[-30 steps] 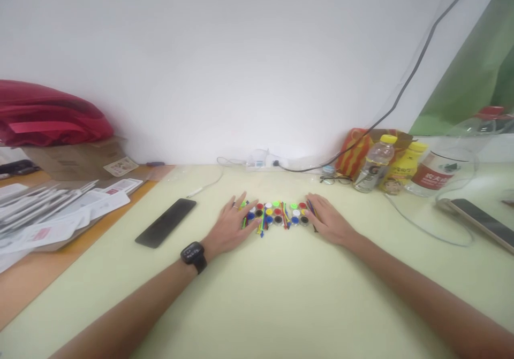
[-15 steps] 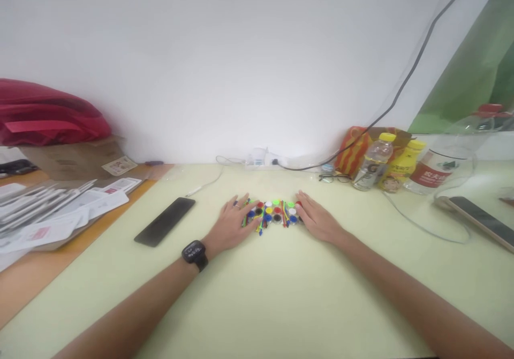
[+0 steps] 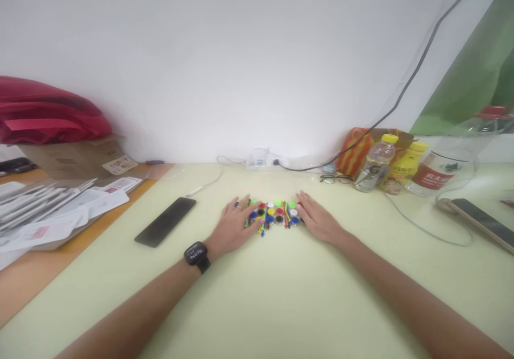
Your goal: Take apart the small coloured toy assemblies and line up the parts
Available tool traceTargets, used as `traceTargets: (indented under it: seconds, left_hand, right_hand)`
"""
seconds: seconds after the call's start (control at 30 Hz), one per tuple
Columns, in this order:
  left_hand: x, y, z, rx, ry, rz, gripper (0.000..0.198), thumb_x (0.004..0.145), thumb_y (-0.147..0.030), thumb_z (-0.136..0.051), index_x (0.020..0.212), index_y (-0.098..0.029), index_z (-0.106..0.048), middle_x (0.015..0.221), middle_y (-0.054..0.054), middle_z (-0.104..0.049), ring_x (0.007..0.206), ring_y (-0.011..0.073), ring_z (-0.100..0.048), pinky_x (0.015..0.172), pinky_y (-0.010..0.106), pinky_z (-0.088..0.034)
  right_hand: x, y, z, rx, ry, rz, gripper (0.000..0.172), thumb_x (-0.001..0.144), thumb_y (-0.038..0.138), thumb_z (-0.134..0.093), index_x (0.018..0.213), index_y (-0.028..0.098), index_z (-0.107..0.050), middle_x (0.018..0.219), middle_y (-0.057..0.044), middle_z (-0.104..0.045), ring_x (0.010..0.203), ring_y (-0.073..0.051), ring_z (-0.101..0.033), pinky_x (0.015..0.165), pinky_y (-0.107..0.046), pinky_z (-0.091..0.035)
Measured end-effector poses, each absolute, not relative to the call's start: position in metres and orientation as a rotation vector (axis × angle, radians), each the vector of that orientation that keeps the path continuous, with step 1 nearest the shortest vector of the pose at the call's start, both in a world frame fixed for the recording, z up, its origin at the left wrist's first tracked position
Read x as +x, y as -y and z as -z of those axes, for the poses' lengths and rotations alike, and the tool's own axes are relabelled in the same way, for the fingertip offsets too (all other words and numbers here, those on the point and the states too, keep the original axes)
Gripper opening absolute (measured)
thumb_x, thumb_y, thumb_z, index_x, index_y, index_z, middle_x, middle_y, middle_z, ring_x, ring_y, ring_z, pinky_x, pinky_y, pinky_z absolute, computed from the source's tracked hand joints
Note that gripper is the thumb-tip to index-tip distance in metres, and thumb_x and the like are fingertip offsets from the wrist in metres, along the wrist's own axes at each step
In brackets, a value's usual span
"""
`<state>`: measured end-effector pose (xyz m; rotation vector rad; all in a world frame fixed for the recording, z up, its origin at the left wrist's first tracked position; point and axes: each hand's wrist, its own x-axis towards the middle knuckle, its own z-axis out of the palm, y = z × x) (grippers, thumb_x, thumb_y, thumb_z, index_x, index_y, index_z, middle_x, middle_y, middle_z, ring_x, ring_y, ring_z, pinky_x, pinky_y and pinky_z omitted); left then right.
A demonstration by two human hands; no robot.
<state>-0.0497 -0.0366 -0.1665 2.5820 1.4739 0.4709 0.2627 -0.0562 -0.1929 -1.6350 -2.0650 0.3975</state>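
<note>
Several small round pieces with coloured tops (image 3: 279,219) stand close together in rows, in white, yellow, red, blue, green and black. Among them lie thin coloured sticks (image 3: 286,214); what exactly they are is too small to tell. My left hand (image 3: 233,226) rests palm down at the left end of the group, fingers spread and partly covering pieces and sticks. At the right end my right hand (image 3: 320,221) lies flat, its fingers stretched out beside and partly over the outer pieces. Neither hand grips anything.
A dark phone (image 3: 165,222) lies left of the hands. Bottles (image 3: 376,163), a red-and-yellow bag (image 3: 351,153) and glasses (image 3: 336,178) stand at the back right, near another phone (image 3: 484,222). Papers (image 3: 92,205) and a cardboard box (image 3: 74,158) are at left.
</note>
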Motion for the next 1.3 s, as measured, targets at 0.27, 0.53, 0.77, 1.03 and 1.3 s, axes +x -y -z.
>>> traceTargets:
  seconds: [0.27,0.53,0.77,1.03,1.3]
  left_hand:
    - [-0.043,0.048,0.154,2.789,-1.397,-0.550,0.062,0.102,-0.064,-0.044,0.160,-0.041,-0.041,0.173,0.001,-0.025,0.160,0.0407,-0.013,0.126,0.068,-0.015]
    - [-0.038,0.055,0.143,3.127,-0.903,-0.458,0.071,0.106,-0.057,-0.043,0.167,-0.026,-0.026,0.166,0.008,-0.041,0.158,0.0355,-0.024,0.128,0.063,-0.018]
    - [-0.038,0.052,0.147,3.130,-0.888,-0.396,0.067,0.108,-0.054,-0.040,0.167,-0.030,-0.024,0.167,0.005,-0.041,0.158,0.0354,-0.024,0.126,0.063,-0.021]
    - [-0.047,0.050,0.145,3.119,-1.081,-0.517,0.060,0.108,-0.048,-0.041,0.164,-0.027,-0.035,0.167,0.006,-0.040,0.156,0.0346,-0.029,0.126,0.059,-0.024]
    - [-0.095,0.031,0.137,3.056,-1.532,-0.609,0.056,0.106,-0.048,-0.043,0.157,-0.024,-0.049,0.162,0.011,-0.047,0.152,0.0382,-0.036,0.121,0.058,-0.030]
  right_hand:
    - [0.249,0.071,0.173,-1.268,2.366,-0.098,0.059,0.109,0.051,-0.035,0.162,0.028,-0.040,0.172,-0.006,-0.029,0.161,-0.028,-0.018,0.130,-0.059,-0.011]
    - [0.240,0.077,0.168,-1.109,2.451,-0.094,0.054,0.106,0.047,-0.048,0.159,0.033,-0.046,0.159,-0.005,-0.051,0.158,-0.031,-0.028,0.128,-0.066,-0.015]
    - [0.241,0.076,0.172,-1.100,2.417,-0.108,0.055,0.105,0.048,-0.051,0.157,0.033,-0.048,0.156,-0.005,-0.055,0.156,-0.032,-0.033,0.126,-0.067,-0.020]
    - [0.256,0.071,0.176,-1.116,2.232,-0.158,0.049,0.108,0.044,-0.044,0.154,0.029,-0.054,0.157,-0.007,-0.055,0.156,-0.029,-0.034,0.129,-0.062,-0.019]
    - [0.286,0.073,0.191,-1.373,1.922,-0.126,0.052,0.109,0.049,-0.034,0.147,0.022,-0.059,0.154,-0.010,-0.057,0.156,-0.029,-0.034,0.129,-0.060,-0.023]
